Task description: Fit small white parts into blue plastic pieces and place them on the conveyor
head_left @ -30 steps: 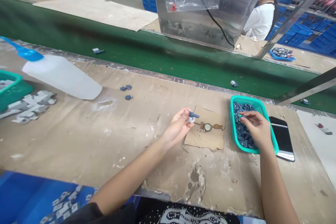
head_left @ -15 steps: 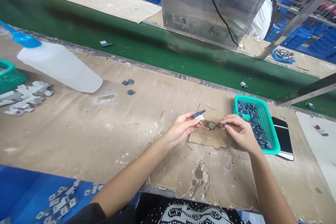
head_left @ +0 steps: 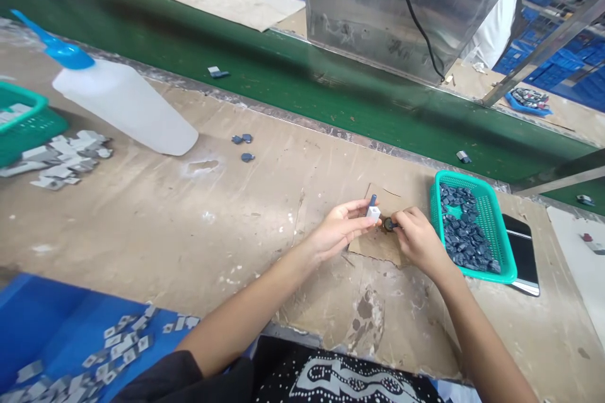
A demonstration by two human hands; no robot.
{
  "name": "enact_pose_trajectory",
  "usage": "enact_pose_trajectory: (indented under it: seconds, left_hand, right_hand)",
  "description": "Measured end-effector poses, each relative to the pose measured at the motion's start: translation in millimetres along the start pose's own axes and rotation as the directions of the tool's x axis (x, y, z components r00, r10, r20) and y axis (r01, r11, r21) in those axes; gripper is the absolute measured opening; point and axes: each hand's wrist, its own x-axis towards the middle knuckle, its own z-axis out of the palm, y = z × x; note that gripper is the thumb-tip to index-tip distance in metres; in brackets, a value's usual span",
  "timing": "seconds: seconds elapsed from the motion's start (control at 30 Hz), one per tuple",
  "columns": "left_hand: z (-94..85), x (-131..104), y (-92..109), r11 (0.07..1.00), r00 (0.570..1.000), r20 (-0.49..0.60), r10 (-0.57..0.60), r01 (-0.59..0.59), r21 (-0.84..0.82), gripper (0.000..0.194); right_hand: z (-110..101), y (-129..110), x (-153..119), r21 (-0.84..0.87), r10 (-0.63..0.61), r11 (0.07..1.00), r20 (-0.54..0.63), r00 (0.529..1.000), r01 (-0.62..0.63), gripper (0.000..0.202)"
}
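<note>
Between its fingertips my left hand [head_left: 344, 225] pinches a white block with a dark blue peg [head_left: 373, 209] pointing up from it. Close to its right, my right hand [head_left: 418, 236] has its fingers closed on a small dark piece, mostly hidden by the fingers. A small round dark object [head_left: 388, 224] lies beside the right fingertips, over a torn piece of cardboard [head_left: 378, 249]. To the right of my right hand stands a green basket [head_left: 505, 242] of dark blue pieces.
A white bottle with a blue nozzle [head_left: 127, 104] lies left, near white pieces [head_left: 70, 157] and another green basket [head_left: 28, 132]. Three dark pieces are on the table [head_left: 227, 201]. A black device [head_left: 522, 252] is partly under the right basket. A green belt [head_left: 283, 79] runs behind.
The white block and its blue peg have turned, the peg now upright. My right hand has moved closer to my left. The whole view has shifted slightly.
</note>
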Motion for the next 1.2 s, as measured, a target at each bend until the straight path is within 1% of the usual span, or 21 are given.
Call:
enact_pose_trajectory:
  seconds: [0.07,0.13,0.2,0.23,0.27,0.3,0.37,0.4,0.43,0.47,0.53,0.63,0.7,0.77,0.87,0.93,1.03,1.1,1.13,1.17,1.2]
  left_hand:
    - [-0.7,0,-2,0.997,1.0,0.013,0.001,-0.002,0.074,0.034]
    - [-2.0,1,-4,0.98,0.998,0.014,0.055,-0.056,0.192,0.037]
    - [-3.2,1,-7,0.913,0.983,0.028,0.182,-0.179,0.366,0.038]
    - [-3.5,0,-7,0.847,0.964,0.053,0.262,-0.256,0.466,0.037]
    - [-3.5,-1,-8,0.758,0.935,0.091,0.342,-0.332,0.562,0.036]
    - [-3.3,-2,-8,0.655,0.901,0.14,0.41,-0.398,0.643,0.034]
    - [-1.9,-5,-8,0.453,0.836,0.246,0.49,-0.485,0.748,0.031]
    - [-1.0,-7,-8,0.37,0.811,0.291,0.507,-0.51,0.777,0.03]
    - [0.0,-8,-8,0.3,0.791,0.327,0.517,-0.526,0.796,0.03]
    - [0.9,-9,-7,0.243,0.775,0.356,0.522,-0.535,0.809,0.03]
    - [2.3,-11,-8,0.16,0.754,0.398,0.523,-0.546,0.822,0.032]
    - [3.0,-11,-9,0.104,0.738,0.432,0.519,-0.555,0.825,0.034]
    - [2.9,-11,-10,0.09,0.736,0.439,0.516,-0.556,0.826,0.033]
    - [2.4,-12,-11,0.08,0.737,0.442,0.512,-0.553,0.829,0.031]
    - [0.8,-12,-11,0.064,0.738,0.454,0.499,-0.553,0.831,0.031]
    - [-0.9,-12,-11,0.059,0.738,0.47,0.485,-0.564,0.824,0.032]
    - [-3.5,-11,-12,0.051,0.729,0.505,0.463,-0.59,0.806,0.033]
    - [-4.9,-11,-13,0.041,0.723,0.522,0.452,-0.601,0.798,0.033]
    - [-5.3,-11,-14,0.034,0.72,0.528,0.45,-0.605,0.795,0.034]
    - [-5.7,-11,-15,0.023,0.713,0.535,0.453,-0.609,0.792,0.034]
    - [-5.9,-11,-15,0.008,0.702,0.545,0.458,-0.617,0.787,0.034]
  right_hand:
    - [0,-1,1,-0.007,0.005,1.0,0.004,1.0,-0.005,0.016]
    - [0,-2,1,0.013,0.027,1.0,-0.011,1.0,-0.027,0.015]
    - [-3,-2,-1,0.105,0.092,0.991,-0.071,0.993,-0.085,0.011]
    - [-5,-3,-2,0.203,0.152,0.971,-0.121,0.981,-0.125,0.01]
    - [-7,-4,-4,0.342,0.227,0.926,-0.171,0.959,-0.158,0.011]
    - [-10,-6,-5,0.501,0.309,0.848,-0.209,0.928,-0.169,0.016]
    - [-15,-13,-6,0.773,0.444,0.622,-0.218,0.869,-0.124,0.025]
    - [-17,-17,-6,0.853,0.479,0.514,-0.199,0.855,-0.089,0.028]
    - [-18,-22,-6,0.9,0.497,0.431,-0.177,0.849,-0.064,0.03]
    - [-18,-26,-5,0.925,0.507,0.376,-0.155,0.848,-0.056,0.032]
    - [-16,-33,-3,0.945,0.52,0.322,-0.126,0.845,-0.058,0.034]
    - [-12,-38,-2,0.945,0.528,0.321,-0.123,0.84,-0.063,0.034]
    - [-10,-39,-3,0.93,0.524,0.36,-0.136,0.841,-0.074,0.034]
    - [-8,-39,-5,0.897,0.513,0.431,-0.159,0.844,-0.094,0.032]
    - [-7,-40,-7,0.796,0.487,0.591,-0.221,0.845,-0.133,0.029]
    - [-7,-42,-9,0.716,0.47,0.681,-0.266,0.842,-0.154,0.028]
    - [-7,-46,-10,0.634,0.455,0.754,-0.311,0.834,-0.175,0.026]
    - [-6,-49,-11,0.634,0.469,0.751,-0.314,0.826,-0.185,0.025]
    - [-6,-50,-11,0.668,0.485,0.721,-0.3,0.822,-0.182,0.025]
    - [-6,-51,-11,0.723,0.505,0.67,-0.275,0.818,-0.17,0.025]
    - [-6,-51,-11,0.789,0.527,0.596,-0.245,0.814,-0.148,0.025]
